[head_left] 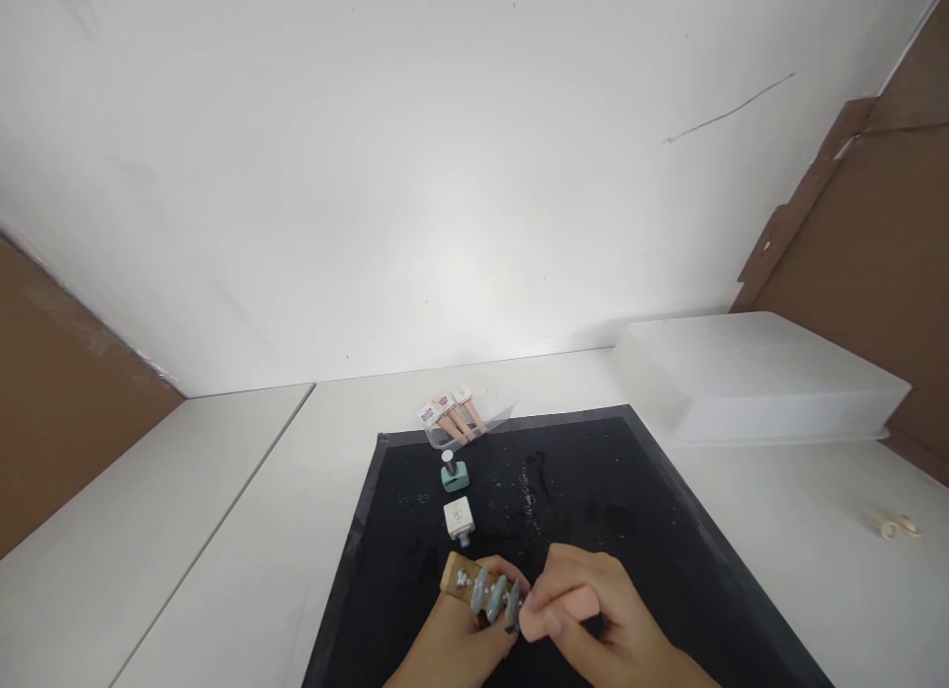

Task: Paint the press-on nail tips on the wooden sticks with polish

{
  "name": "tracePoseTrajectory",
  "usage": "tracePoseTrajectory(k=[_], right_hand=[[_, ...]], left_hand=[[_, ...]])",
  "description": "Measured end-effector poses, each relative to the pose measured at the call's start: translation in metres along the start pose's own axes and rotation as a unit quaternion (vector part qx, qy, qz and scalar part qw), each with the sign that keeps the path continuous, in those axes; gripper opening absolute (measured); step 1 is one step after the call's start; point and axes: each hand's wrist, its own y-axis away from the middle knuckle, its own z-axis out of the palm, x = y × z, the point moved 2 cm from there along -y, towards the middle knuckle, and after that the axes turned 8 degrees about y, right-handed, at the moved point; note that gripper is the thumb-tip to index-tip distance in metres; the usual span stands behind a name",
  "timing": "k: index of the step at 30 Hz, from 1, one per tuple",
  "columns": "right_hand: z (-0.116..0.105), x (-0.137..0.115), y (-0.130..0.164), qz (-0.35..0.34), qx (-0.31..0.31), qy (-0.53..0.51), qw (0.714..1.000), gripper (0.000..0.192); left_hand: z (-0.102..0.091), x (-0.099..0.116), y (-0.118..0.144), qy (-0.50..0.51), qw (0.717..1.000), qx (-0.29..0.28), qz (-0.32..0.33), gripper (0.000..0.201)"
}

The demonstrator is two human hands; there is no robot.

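At the bottom of the view my left hand (456, 648) holds a small wooden block (458, 575) carrying several pale blue-green nail tips (495, 595) on stubs. My right hand (608, 619) grips a pink oblong buffer (567, 609) and presses its end against the rightmost nail tip. Both hands hover over a black mat (593, 510). Just beyond them on the mat lie a white square bottle (459, 519) on its side and a teal bottle (454, 473) with a silver cap, standing upright.
A clear pouch of pink-handled tools (458, 418) lies at the mat's far edge. A white lidded plastic box (756, 377) stands at the back right. A small roll of tape (901, 526) rests at far right. Brown cardboard panels flank the white table.
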Motion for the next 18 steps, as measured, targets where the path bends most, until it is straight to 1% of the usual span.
tracePoseTrajectory(k=[2, 3, 6, 8, 9, 11, 13, 15, 16, 18], right_hand=[[0.0, -0.001, 0.0, 0.0, -0.011, 0.016, 1.0, 0.017], [0.0, -0.001, 0.001, 0.008, -0.002, 0.025, 1.0, 0.017], [-0.001, 0.002, 0.002, 0.037, 0.053, 0.044, 0.997, 0.017], [-0.002, 0.004, 0.002, 0.043, 0.091, 0.05, 0.994, 0.017], [-0.003, 0.003, 0.002, 0.039, 0.101, 0.051, 0.993, 0.017], [-0.004, 0.002, 0.0, 0.033, 0.087, 0.044, 0.995, 0.017], [-0.003, -0.001, -0.001, 0.026, 0.044, 0.035, 0.998, 0.018], [-0.001, -0.003, -0.002, 0.025, 0.001, 0.035, 0.999, 0.019], [-0.001, -0.003, -0.002, 0.029, -0.01, 0.04, 0.999, 0.02], [0.0, -0.002, -0.001, 0.045, -0.011, 0.053, 0.998, 0.022]], left_hand=[[0.0, 0.001, 0.0, -0.02, 1.0, 0.002, 0.008, 0.017], [-0.001, -0.001, 0.0, -0.028, 1.0, 0.004, 0.01, 0.016], [-0.003, -0.011, 0.0, -0.04, 0.999, 0.005, 0.008, 0.016], [-0.004, -0.017, 0.0, -0.044, 0.999, 0.008, 0.01, 0.018], [-0.004, -0.017, 0.0, -0.05, 0.999, 0.013, 0.016, 0.019], [-0.005, -0.015, -0.001, -0.078, 0.996, 0.027, 0.036, 0.017], [-0.004, -0.01, -0.002, -0.105, 0.992, 0.034, 0.057, 0.016], [-0.003, -0.006, -0.003, -0.111, 0.991, 0.032, 0.066, 0.016], [-0.002, -0.006, -0.003, -0.11, 0.991, 0.03, 0.069, 0.016], [-0.002, -0.007, -0.003, -0.114, 0.99, 0.033, 0.076, 0.016]])
